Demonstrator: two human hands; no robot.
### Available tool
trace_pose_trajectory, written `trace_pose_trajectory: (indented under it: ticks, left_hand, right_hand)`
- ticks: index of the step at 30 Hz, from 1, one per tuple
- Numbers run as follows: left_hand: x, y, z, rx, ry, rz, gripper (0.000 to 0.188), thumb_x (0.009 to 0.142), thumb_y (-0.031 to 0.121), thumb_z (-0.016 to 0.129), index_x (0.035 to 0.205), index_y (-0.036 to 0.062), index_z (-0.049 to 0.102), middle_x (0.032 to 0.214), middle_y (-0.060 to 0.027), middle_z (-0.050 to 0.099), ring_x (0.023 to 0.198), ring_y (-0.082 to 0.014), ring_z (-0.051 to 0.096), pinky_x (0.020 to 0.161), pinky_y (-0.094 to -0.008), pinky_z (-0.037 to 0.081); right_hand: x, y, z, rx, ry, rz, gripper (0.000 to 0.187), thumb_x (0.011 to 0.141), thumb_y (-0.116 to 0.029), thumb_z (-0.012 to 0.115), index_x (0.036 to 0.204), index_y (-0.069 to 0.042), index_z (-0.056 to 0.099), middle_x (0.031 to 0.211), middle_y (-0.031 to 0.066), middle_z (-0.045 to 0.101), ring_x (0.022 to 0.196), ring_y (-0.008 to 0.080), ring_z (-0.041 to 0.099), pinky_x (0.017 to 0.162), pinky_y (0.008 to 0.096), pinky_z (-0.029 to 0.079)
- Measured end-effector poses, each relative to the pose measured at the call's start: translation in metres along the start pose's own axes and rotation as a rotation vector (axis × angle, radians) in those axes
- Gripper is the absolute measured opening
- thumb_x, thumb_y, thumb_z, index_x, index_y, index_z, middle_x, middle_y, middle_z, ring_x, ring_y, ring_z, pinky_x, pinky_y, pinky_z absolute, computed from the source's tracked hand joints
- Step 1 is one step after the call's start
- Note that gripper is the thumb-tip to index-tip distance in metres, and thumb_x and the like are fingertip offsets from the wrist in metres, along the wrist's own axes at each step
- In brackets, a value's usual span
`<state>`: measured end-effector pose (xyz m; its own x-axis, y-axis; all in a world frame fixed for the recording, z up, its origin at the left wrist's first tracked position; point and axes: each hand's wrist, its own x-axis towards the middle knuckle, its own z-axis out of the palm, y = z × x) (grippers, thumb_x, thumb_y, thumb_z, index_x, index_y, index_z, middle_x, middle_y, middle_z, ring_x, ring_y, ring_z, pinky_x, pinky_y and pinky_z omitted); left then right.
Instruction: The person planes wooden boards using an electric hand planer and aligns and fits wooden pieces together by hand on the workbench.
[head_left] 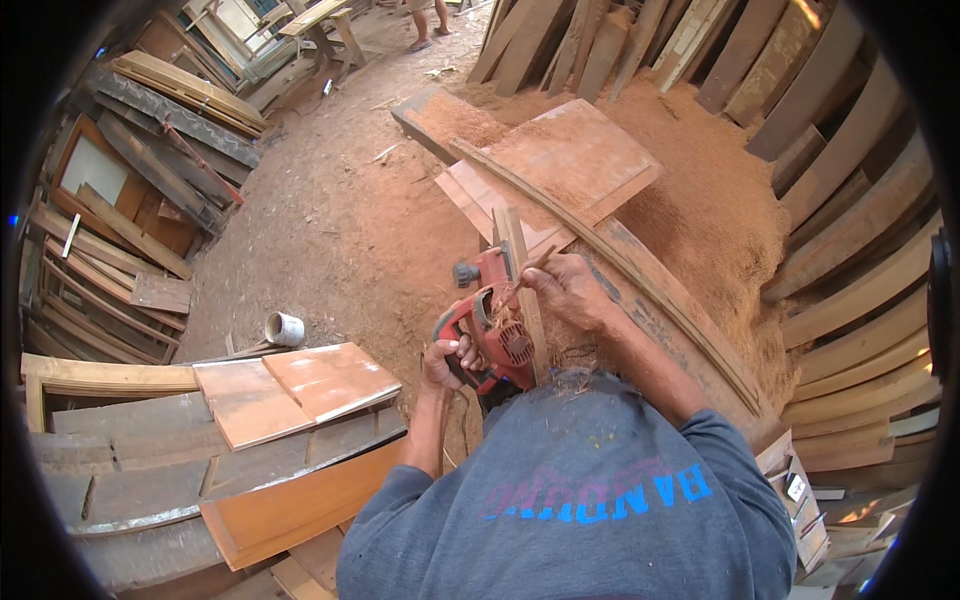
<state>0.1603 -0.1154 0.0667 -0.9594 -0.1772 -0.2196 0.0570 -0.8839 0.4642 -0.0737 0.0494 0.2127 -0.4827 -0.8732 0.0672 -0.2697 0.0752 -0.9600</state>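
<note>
At the frame's centre, a red-and-black electric hand planer (510,345) is lying alongside a narrow brown wooden strip (513,238). The left hand (450,362) is curling its fingers around the planer's handle. The right hand (572,292) is pinching a thin brown stick (540,258) near pale curled shavings (503,306). Orange-brown sawdust (715,205) is covering the upper-right ground.

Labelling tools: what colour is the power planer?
The power planer is mostly red, with a dark front knob; it shows best in the head view.
</note>
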Motion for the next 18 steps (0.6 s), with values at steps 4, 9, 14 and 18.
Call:
trace_pose_trajectory:
  ticks: [4, 9, 14, 18]
  left_hand:
    - [-0.002, 0.000, 0.002, -0.055, -0.018, 0.033, 0.018, 0.080, 0.023, 0.063, 0.086, 0.0071, 0.060, 0.062, -0.0008, 0.048, 0.057, -0.0152, 0.054, 0.059, -0.0323, 0.050]
    - [-0.006, 0.006, 0.022, 0.015, 0.127, 0.087, 0.017, 0.079, 0.025, 0.064, 0.081, 0.0096, 0.056, 0.060, -0.0025, 0.050, 0.054, -0.0163, 0.053, 0.061, -0.0324, 0.047]
    - [-0.013, 0.005, 0.017, 0.032, 0.121, 0.088, 0.019, 0.078, 0.025, 0.064, 0.072, 0.0121, 0.052, 0.061, -0.0014, 0.048, 0.052, -0.0154, 0.050, 0.060, -0.0310, 0.045]
    - [-0.012, 0.001, 0.003, 0.013, 0.073, 0.012, 0.023, 0.079, 0.026, 0.065, 0.071, 0.0119, 0.049, 0.062, -0.0005, 0.046, 0.057, -0.0154, 0.050, 0.063, -0.0318, 0.045]
  right_hand:
    - [0.014, 0.012, 0.009, -0.075, 0.025, -0.097, 0.024, 0.101, -0.019, 0.063, 0.107, 0.002, 0.074, 0.096, 0.0171, 0.075, 0.095, 0.0206, 0.071, 0.082, 0.0352, 0.055]
    - [0.019, 0.025, 0.028, 0.015, -0.098, 0.060, 0.026, 0.104, -0.021, 0.061, 0.110, 0.001, 0.073, 0.097, 0.0110, 0.074, 0.094, 0.0159, 0.069, 0.085, 0.0334, 0.055]
    - [0.020, -0.009, 0.001, 0.294, -0.041, 0.063, 0.028, 0.105, -0.023, 0.060, 0.102, 0.001, 0.073, 0.093, 0.0084, 0.073, 0.091, 0.0155, 0.067, 0.084, 0.0333, 0.054]
    - [0.032, 0.035, 0.031, -0.091, -0.173, 0.036, 0.032, 0.105, -0.024, 0.059, 0.117, 0.003, 0.071, 0.102, 0.0127, 0.075, 0.100, 0.0200, 0.068, 0.093, 0.0349, 0.053]
